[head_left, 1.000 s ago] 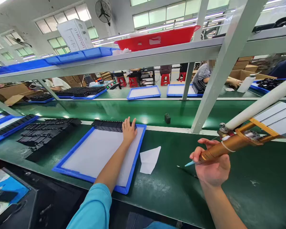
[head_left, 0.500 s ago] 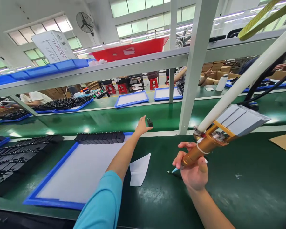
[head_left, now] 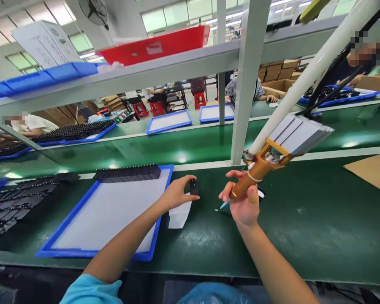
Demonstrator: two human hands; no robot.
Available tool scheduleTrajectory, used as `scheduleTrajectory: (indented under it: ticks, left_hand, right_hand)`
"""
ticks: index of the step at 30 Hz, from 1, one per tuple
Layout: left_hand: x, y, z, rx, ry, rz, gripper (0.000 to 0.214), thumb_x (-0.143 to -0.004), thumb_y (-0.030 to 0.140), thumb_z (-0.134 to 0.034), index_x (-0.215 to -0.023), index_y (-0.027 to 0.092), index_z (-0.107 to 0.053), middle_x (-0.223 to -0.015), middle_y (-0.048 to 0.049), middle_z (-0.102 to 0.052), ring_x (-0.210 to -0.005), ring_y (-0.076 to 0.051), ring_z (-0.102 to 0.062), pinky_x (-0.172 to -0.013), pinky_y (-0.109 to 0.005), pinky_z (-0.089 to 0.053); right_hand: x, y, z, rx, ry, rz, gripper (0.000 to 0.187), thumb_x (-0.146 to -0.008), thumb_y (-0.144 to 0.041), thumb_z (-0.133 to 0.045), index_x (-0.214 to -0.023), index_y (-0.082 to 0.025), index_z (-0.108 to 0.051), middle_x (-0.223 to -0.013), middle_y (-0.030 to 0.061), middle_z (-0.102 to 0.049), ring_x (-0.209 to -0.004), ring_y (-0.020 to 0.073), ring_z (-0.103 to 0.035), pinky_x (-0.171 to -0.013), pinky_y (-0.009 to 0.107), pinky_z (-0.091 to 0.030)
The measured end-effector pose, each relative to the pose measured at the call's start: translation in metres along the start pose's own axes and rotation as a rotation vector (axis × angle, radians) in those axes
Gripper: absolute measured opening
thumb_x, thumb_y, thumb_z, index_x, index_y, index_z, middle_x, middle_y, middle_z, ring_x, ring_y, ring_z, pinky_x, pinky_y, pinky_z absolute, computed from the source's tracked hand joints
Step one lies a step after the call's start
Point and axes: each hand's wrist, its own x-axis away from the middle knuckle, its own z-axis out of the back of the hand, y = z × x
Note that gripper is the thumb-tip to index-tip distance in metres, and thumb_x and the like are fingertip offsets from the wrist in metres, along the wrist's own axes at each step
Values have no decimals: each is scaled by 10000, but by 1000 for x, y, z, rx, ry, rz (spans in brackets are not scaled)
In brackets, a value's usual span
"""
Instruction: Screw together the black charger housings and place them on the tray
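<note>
The bench (head_left: pixel 304 219) is dark green with a glossy sheen. The tray (head_left: pixel 104 211) has a bright blue rim and a pale grey-white floor, with a row of black parts (head_left: pixel 128 172) along its far edge. The small block (head_left: pixel 194 186) is black; the paper scrap (head_left: pixel 179 215) beneath it white. The tool (head_left: pixel 251 181) has a gold-bronze barrel, a light blue tip and a white hose — and the sleeve (head_left: pixel 88 289) is turquoise. On the shelf (head_left: pixel 177 67), grey, sits a red bin (head_left: pixel 158 44).

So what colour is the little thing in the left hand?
Black. The small block pinched in the left hand shows best in the head view.
</note>
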Motion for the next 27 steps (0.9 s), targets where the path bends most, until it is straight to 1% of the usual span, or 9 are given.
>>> scheduleTrajectory:
  ticks: [3, 5, 8, 10, 12, 14, 21, 24, 27]
  left_hand:
    - [51, 10, -21, 33, -101, 33, 618, -698, 402, -780, -1247, 263, -534, -1204, -37, -644, -1032, -243, -644, -916, -389, -525]
    - [74, 10, -38, 64, -92, 53, 664, -734, 377, -757, -1323, 271, -468, -1299, -54, -593, -1103, -247, -619, -955, -406, -516]
    - [97, 5, -60, 91, 67, 22, 749, -813, 340, -691, -1443, 301, -288, -1458, -81, -442, -1262, -245, -519, -1022, -418, -481]
    - [107, 4, -71, 65, 186, -14, 702, -849, 317, -655, -1442, 314, -279, -1517, -91, -349, -1334, -255, -445, -1056, -433, -451]
    - [112, 4, -77, 28, 253, -40, 579, -877, 297, -620, -1394, 310, -359, -1536, -89, -310, -1355, -259, -417, -1084, -442, -421]
    - [113, 5, -79, 11, 267, -44, 507, -893, 293, -598, -1362, 300, -406, -1530, -88, -321, -1349, -253, -426, -1099, -440, -404]
    - [107, 4, -80, 63, 202, -9, 457, -912, 323, -568, -1357, 300, -465, -1491, -56, -416, -1349, -216, -435, -1129, -395, -376]
    - [105, 2, -80, 106, 196, 4, 463, -904, 335, -579, -1357, 303, -489, -1474, -46, -448, -1342, -219, -447, -1131, -402, -374]
    - [104, 0, -80, 161, 218, 10, 434, -875, 332, -625, -1303, 293, -560, -1437, -42, -497, -1315, -222, -481, -1128, -401, -378]
  right_hand:
    - [-1, 0, 1, 27, 10, -3, 299, -853, -513, -526, -999, -255, -560, -972, -5, -610, -457, 78, -570, -464, 295, -542]
    - [-2, 1, 2, 55, 23, 6, 318, -846, -531, -518, -995, -252, -556, -969, -3, -610, -449, 76, -560, -451, 291, -531]
    - [-3, 1, 3, 86, 38, 18, 322, -844, -534, -510, -989, -250, -556, -968, -3, -608, -442, 72, -552, -445, 288, -525]
    - [-5, 1, 4, 92, 42, 24, 316, -847, -527, -506, -986, -248, -559, -966, -4, -607, -439, 71, -553, -445, 288, -525]
    - [-6, 1, 4, 93, 44, 28, 315, -846, -525, -507, -981, -246, -562, -960, -5, -610, -436, 71, -552, -441, 286, -524]
    - [-6, 1, 4, 94, 47, 31, 318, -840, -529, -514, -974, -244, -563, -952, -7, -613, -432, 72, -551, -437, 285, -522]
    - [-4, 0, 3, 119, 47, 28, 317, -845, -532, -498, -976, -250, -564, -963, -6, -605, -437, 72, -551, -445, 289, -515]
    - [-3, -1, 2, 134, 52, 24, 325, -838, -545, -499, -963, -250, -558, -946, -6, -610, -426, 72, -542, -436, 287, -507]
    - [-3, -2, 1, 146, 56, 23, 331, -833, -552, -500, -956, -251, -555, -941, -5, -613, -424, 71, -540, -437, 288, -509]
